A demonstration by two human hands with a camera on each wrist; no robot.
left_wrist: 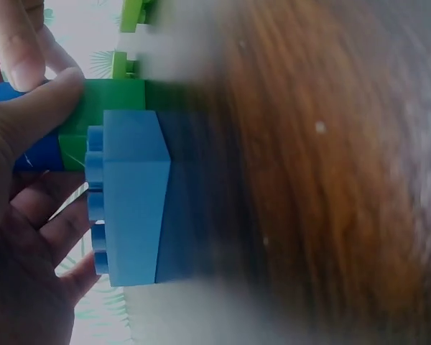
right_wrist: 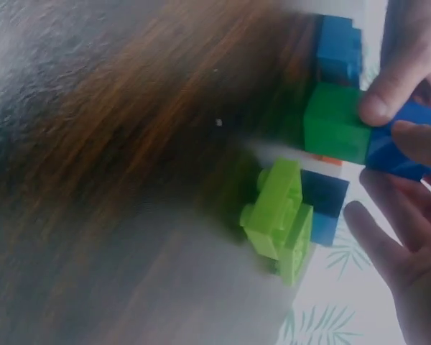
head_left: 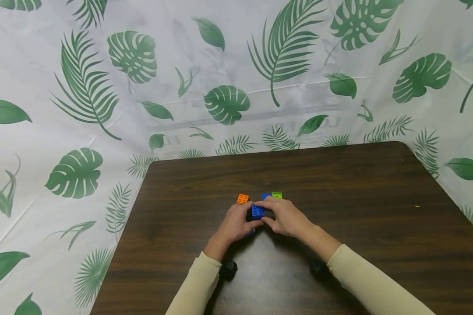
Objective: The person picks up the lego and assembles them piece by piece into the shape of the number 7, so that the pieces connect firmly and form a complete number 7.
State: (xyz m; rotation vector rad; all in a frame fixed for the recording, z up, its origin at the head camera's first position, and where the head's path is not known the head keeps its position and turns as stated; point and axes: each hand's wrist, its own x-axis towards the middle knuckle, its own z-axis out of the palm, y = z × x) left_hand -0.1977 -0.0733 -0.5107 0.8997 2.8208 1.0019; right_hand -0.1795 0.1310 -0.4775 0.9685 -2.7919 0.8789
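"Could any writing be read?"

"No word for certain. In the head view, a pale grey row of capital letters (head_left: 333,122) stood low on the wrinkled white sheet printed with green leaves (head_left: 228,57), but it was too faint to make out."

"Was that the only lettering?"

"A shorter, equally pale grey patch of lettering (head_left: 173,139) stood farther left on that sheet, also unreadable."

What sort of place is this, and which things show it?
Probably an indoor tabletop play setup: a dark brown wood-grain table, a white sheet printed with green leaves behind it, and a studded blue plastic building brick.
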